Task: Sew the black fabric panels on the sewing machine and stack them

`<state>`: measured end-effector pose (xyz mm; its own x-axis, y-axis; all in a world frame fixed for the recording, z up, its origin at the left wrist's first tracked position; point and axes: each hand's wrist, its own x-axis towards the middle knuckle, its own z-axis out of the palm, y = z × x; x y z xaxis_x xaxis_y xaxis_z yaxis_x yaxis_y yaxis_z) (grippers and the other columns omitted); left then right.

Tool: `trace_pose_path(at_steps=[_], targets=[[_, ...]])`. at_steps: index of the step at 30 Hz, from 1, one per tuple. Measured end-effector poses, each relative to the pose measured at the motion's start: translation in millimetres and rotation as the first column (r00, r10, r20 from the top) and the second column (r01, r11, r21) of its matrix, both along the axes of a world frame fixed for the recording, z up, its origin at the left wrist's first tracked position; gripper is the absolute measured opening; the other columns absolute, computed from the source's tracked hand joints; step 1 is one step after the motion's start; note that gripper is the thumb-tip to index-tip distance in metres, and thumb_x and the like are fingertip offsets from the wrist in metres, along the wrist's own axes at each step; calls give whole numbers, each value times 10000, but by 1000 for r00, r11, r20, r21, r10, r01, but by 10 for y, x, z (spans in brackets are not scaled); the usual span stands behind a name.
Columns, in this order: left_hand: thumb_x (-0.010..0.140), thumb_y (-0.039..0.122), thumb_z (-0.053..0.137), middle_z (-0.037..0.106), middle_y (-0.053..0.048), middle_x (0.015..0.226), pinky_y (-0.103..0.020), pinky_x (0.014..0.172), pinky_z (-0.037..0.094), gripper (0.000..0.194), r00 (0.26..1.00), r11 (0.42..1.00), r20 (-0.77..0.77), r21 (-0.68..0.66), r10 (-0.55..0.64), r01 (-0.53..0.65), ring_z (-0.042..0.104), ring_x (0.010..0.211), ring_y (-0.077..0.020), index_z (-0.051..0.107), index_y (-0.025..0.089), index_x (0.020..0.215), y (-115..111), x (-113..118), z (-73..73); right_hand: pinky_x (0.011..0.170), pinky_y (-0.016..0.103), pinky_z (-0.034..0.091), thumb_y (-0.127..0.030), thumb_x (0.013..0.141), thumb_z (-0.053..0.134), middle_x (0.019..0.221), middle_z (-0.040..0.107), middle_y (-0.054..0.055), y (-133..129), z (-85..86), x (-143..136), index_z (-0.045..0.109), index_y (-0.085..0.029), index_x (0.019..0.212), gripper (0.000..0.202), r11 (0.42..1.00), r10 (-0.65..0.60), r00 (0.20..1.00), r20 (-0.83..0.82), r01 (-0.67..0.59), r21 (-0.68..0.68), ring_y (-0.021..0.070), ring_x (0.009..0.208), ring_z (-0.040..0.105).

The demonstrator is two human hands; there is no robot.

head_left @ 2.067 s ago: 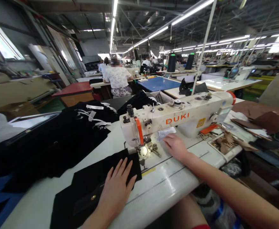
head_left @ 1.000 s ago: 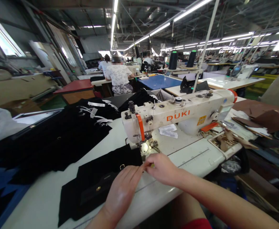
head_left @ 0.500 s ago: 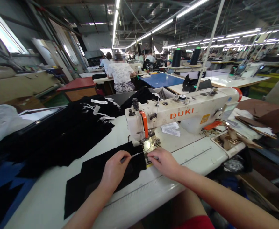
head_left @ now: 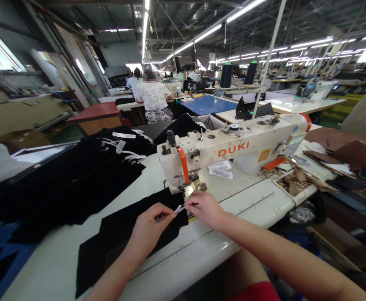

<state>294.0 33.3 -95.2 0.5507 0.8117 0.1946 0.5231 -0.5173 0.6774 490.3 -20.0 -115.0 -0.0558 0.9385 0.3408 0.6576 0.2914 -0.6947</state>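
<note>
So the white strip (head_left: 178, 209) is right between the 2 hands, just above the black cloth (head_left: 108, 236). From the left hand (head_left: 148, 228) it points out toward about 2 o'clock, and its long axis runs roughly 8 o'clock to 2 o'clock. Left fingers are at the 8 o'clock end, right fingers at the 2 o'clock end. Neither hand is really nearer, both are right on it.

Left fingers: thumb and index closed in a pinch on the strip, basically no gap at the tips. The right hand (head_left: 206, 209) is pinched too, tips closed, and it looks like they've got the other end, though the contact spot is tiny so take that with some salt. The sewing machine (head_left: 233, 146) has its needle end at about 12 o'clock from the right fingertips, really near. The labels (head_left: 220, 170) lie flat on the machine bed, about 1 o'clock from the right hand and apart from it.

Stuff I can't make out: the right hand covers part of the needle plate (head_left: 188, 191), and the left hand and forearm block a chunk of the cloth. There's a dark bit inside the left hand's curl, can't tell if that's something held or just cloth showing through. Any print on the strip is too small to read, and both its ends are under fingers. The cloth is so black on the pale worktop (head_left: 202, 255) that folds and layers just vanish.
</note>
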Motion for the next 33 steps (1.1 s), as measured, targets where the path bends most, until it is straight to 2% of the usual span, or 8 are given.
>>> trace_pose_path(at_steps=[3, 6, 10, 14, 19, 24, 27, 33], targets=[[797, 415, 607, 673, 16, 682, -253, 574, 486, 224, 1000, 999, -11, 14, 29, -29, 621, 620, -156, 682, 219, 717, 64, -67, 26, 700, 230, 468, -128, 830, 631, 755, 675, 27, -97, -20, 163, 702, -175, 737, 126, 999, -34, 999, 13, 34, 15, 142, 752, 622], [854, 392, 565, 681, 7, 727, -265, 633, 520, 234, 999, 976, -23, 216, 34, -28, 640, 666, -160, 672, 221, 736, 139, -116, 34, 683, 244, 483, -152, 847, 586, 777, 691, 30, -200, 0, 509, 711, -186, 793, 141, 984, -168, 985, -30, 169, 59, 146, 730, 633], [935, 299, 467, 691, -53, 859, -307, 764, 542, 259, 997, 821, -65, 566, -42, 71, 656, 798, -182, 677, 182, 838, 185, -63, -84, 716, 299, 513, -251, 866, 546, 840, 707, 56, -245, 94, 1069, 718, -197, 856, 180, 853, -441, 893, -88, 447, 268, 176, 744, 636], [930, 139, 419, 705, -87, 920, -362, 840, 543, 272, 966, 669, -232, 700, -117, 249, 652, 873, -208, 689, 146, 897, 183, 56, -273, 782, 335, 514, -223, 902, 466, 876, 702, 73, -216, 54, 1410, 721, -202, 901, 256, 751, -603, 798, 7, 564, 344, 197, 798, 630], [891, 48, 398, 704, -88, 927, -356, 826, 553, 296, 905, 694, -393, 605, -166, 390, 648, 866, -202, 681, 134, 911, 188, 96, -278, 837, 348, 505, -113, 887, 445, 968, 702, 96, -209, -178, 1534, 725, -161, 947, 290, 901, -432, 823, 368, 407, 150, 215, 905, 613], [854, 30, 430, 707, -89, 994, -358, 852, 549, 299, 867, 693, -460, 563, -190, 450, 656, 912, -213, 684, 139, 967, 210, 74, -186, 944, 387, 466, 9, 819, 405, 1116, 665, 113, -239, -154, 1421, 676, -149, 1122, 436, 908, -418, 803, 424, 374, 187, 223, 1029, 571], [817, -6, 435, 710, -79, 1025, -362, 855, 551, 365, 860, 672, -467, 571, -206, 472, 658, 935, -217, 684, 160, 1026, 228, 73, -186, 956, 414, 461, 42, 752, 424, 1112, 664, 115, -278, -92, 1087, 670, -158, 1126, 491, 940, -331, 857, 394, 262, 220, 238, 1049, 560], [807, -15, 461, 712, -72, 951, -357, 822, 556, 325, 868, 674, -424, 565, -257, 475, 661, 875, -205, 679, 156, 977, 238, 131, -175, 961, 365, 464, -83, 867, 485, 1112, 675, 102, -391, -83, 148, 651, -176, 1138, 331, 957, 130, 913, 387, -217, 191, 211, 1051, 577]])
